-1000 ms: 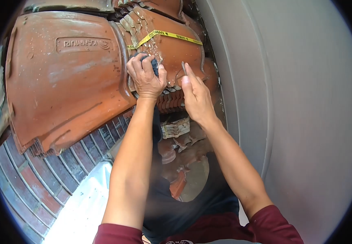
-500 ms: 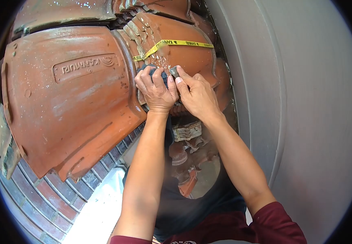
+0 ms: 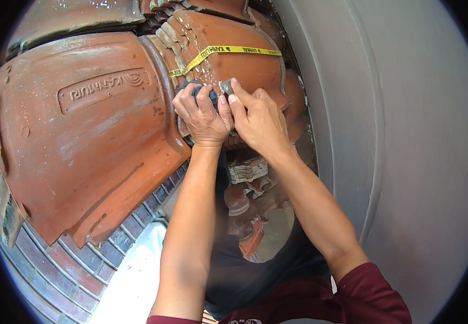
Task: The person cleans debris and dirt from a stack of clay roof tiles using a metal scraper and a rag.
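My left hand (image 3: 201, 116) is closed around a dark blue cloth (image 3: 206, 93) and presses it against a bundle of orange roof tiles (image 3: 245, 70) tied with a yellow strap (image 3: 228, 51). Right beside it, my right hand (image 3: 258, 121) pinches a small grey tool (image 3: 226, 86) between thumb and fingers, its tip against the same bundle. The two hands touch each other. How the bundle's lower edge lies is hidden behind them.
A large orange roof tile (image 3: 88, 129) with an embossed mark leans at the left. Red brick paving (image 3: 66, 264) lies below it. A grey plastered wall (image 3: 396, 135) fills the right side. Broken tile pieces (image 3: 247, 210) lie under my arms.
My right hand has moved left from the bundle's face and now touches my left hand, with the small grey tool at the cloth. The view shifted slightly.
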A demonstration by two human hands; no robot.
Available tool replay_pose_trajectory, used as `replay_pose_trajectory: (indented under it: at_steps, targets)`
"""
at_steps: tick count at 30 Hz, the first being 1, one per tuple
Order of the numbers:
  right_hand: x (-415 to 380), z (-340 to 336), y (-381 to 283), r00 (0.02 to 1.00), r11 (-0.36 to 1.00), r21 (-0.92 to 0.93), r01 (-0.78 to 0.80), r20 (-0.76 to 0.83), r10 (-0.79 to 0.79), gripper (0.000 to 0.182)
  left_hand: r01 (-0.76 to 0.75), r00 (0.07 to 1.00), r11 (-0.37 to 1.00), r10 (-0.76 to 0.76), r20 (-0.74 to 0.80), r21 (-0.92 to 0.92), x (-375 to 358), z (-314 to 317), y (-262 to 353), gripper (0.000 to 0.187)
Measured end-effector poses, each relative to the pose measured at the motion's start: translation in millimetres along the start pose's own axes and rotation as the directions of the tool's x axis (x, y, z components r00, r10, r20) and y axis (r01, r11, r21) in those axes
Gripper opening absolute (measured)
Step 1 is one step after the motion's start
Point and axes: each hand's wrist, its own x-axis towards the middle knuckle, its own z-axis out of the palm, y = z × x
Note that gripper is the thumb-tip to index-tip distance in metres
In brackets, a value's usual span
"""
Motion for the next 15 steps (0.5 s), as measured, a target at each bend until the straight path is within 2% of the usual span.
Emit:
replay_pose_trajectory:
  at_steps: [4,10,15]
  targets:
    - [3,3,-5,0.999,1.0,-0.021,0.011,-0.048,-0.012,0.047,0.005,1.0,1.0,-0.005,0.009,0.006,-2,-1,-2,0.034]
    - [-2,1,-3,1.0,0.999,-0.035,-0.005,-0.008,0.005,0.047,-0.009,1.0,1.0,0.009,0.0,0.002,0,0,-1,0.034]
    - [3,-3,-10,0.998,0.995,-0.09,0.035,-0.051,-0.04,0.047,-0.003,1.0,1.0,0.003,0.001,-0.003,-1,0,-1,0.034]
